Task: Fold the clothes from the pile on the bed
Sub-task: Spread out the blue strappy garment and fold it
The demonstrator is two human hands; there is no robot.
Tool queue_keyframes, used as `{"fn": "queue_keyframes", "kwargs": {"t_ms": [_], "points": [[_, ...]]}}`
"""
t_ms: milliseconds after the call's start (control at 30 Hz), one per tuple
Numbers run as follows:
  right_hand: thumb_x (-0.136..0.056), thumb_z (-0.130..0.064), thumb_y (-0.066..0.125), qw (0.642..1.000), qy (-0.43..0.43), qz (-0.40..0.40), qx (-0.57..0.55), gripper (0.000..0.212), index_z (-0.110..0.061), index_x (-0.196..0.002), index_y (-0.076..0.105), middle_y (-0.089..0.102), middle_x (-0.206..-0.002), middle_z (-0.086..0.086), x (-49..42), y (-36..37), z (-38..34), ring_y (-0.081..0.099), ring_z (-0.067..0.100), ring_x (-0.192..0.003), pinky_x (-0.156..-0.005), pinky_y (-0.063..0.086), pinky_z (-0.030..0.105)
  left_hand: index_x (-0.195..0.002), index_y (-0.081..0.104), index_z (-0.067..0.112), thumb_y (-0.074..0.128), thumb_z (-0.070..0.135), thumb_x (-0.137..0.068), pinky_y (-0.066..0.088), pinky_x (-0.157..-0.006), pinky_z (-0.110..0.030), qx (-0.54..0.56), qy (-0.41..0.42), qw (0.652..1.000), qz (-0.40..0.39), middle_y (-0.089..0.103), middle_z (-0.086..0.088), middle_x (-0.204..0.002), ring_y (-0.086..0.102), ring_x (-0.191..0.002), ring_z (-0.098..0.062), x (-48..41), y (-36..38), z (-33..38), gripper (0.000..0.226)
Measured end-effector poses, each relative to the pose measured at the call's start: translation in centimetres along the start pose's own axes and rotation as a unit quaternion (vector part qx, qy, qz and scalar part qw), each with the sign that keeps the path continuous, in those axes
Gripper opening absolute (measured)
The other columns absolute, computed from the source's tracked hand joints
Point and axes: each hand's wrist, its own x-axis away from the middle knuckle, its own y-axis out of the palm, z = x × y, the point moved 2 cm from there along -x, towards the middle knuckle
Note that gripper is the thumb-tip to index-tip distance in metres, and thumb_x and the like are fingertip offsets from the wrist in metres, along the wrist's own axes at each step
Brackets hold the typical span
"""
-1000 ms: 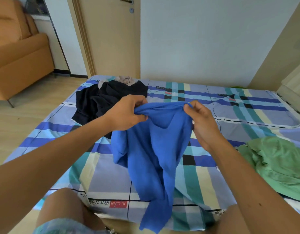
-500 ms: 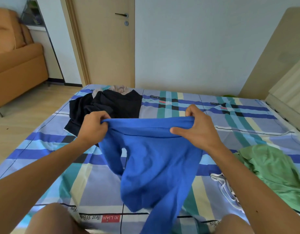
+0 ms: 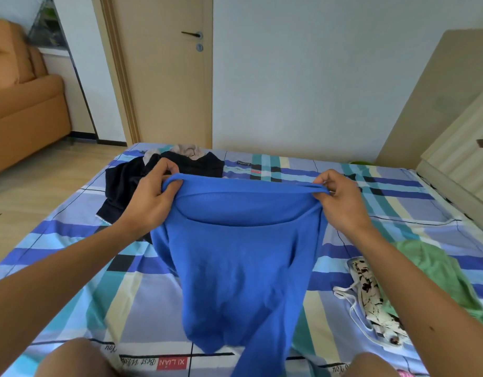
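A blue garment (image 3: 240,262) hangs in front of me over the bed (image 3: 398,208), stretched wide along its top edge. My left hand (image 3: 150,197) pinches its left top corner, and my right hand (image 3: 341,200) pinches the right one. Its lower part drapes down to the checked sheet near my knees. Behind my left hand a pile of dark clothes (image 3: 126,183) lies at the bed's far left. A green garment (image 3: 439,273) lies crumpled at the right, with a white patterned piece (image 3: 371,295) next to it.
An orange sofa (image 3: 22,104) stands at the left on the wooden floor. A closed door (image 3: 167,72) is behind the bed's far edge. A pale cabinet (image 3: 458,148) stands at the right of the bed.
My hands have moved apart and pulled the blue garment's top edge out wide. The bunched cloth now hangs flatter. The view has tilted down, and the white patterned piece shows at the right.
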Motion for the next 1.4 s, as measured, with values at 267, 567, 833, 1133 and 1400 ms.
{"fn": "queue_keyframes", "kwargs": {"t_ms": [267, 567, 833, 1133, 1400], "points": [[-0.096, -0.019, 0.059, 0.976, 0.185, 0.072, -0.087, 0.009, -0.012, -0.091, 0.061, 0.06, -0.089, 0.007, -0.7, -0.5, 2.5, 0.054, 0.021, -0.076, -0.07, 0.047, 0.035, -0.085, 0.064, 0.014, 0.059, 0.012, -0.098, 0.044, -0.069, -0.031, 0.063, -0.078, 0.994, 0.031, 0.063, -0.007, -0.079, 0.055, -0.072, -0.013, -1.7, -0.6, 0.7, 0.014], [-0.096, -0.006, 0.045, 0.982, 0.172, 0.071, -0.028, 0.019, -0.014, -0.085, 0.059, 0.057, -0.081, 0.003, 0.5, -0.2, 3.8, 0.049, 0.02, -0.071, -0.06, 0.038, 0.03, -0.08, 0.043, 0.021, 0.079, 0.05, -0.077, 0.033, -0.049, -0.032, -0.177, 0.059, 0.979, -0.078, 0.047, -0.004, -0.058, 0.039, -0.049, -0.01, 1.0, 0.1, 2.2, 0.046], [-0.083, 0.014, 0.041, 0.991, 0.087, 0.05, 0.091, 0.027, -0.007, -0.084, 0.059, 0.06, -0.081, 0.005, 2.0, -0.4, 5.0, 0.053, 0.014, -0.073, -0.056, 0.039, 0.025, -0.088, 0.036, 0.02, 0.057, 0.009, -0.076, 0.025, -0.046, -0.031, -0.286, 0.068, 0.955, -0.041, 0.043, 0.005, -0.064, 0.04, -0.051, -0.016, 3.1, 1.0, 0.0, 0.027], [-0.087, 0.009, 0.04, 0.988, 0.099, -0.117, -0.037, 0.029, -0.009, -0.071, 0.055, 0.053, -0.064, 0.006, 3.8, 1.1, 7.3, 0.042, 0.022, -0.061, -0.059, 0.032, 0.032, -0.065, 0.033, 0.007, 0.042, 0.015, -0.083, 0.026, -0.059, -0.035, 0.03, -0.068, 0.987, -0.142, 0.033, -0.005, -0.063, 0.031, -0.061, -0.014, 5.3, 1.3, -3.7, 0.022], [-0.084, -0.008, 0.076, 0.929, 0.04, -0.366, -0.032, 0.017, -0.012, -0.096, 0.065, 0.062, -0.087, 0.009, 5.6, 0.9, 5.9, 0.056, 0.018, -0.073, -0.07, 0.043, 0.028, -0.067, 0.042, 0.012, 0.059, 0.046, -0.086, 0.031, -0.056, -0.035, -0.03, -0.017, 0.986, -0.161, 0.039, -0.01, -0.064, 0.033, -0.058, -0.01, 5.3, -0.7, -4.3, 0.042]]}}
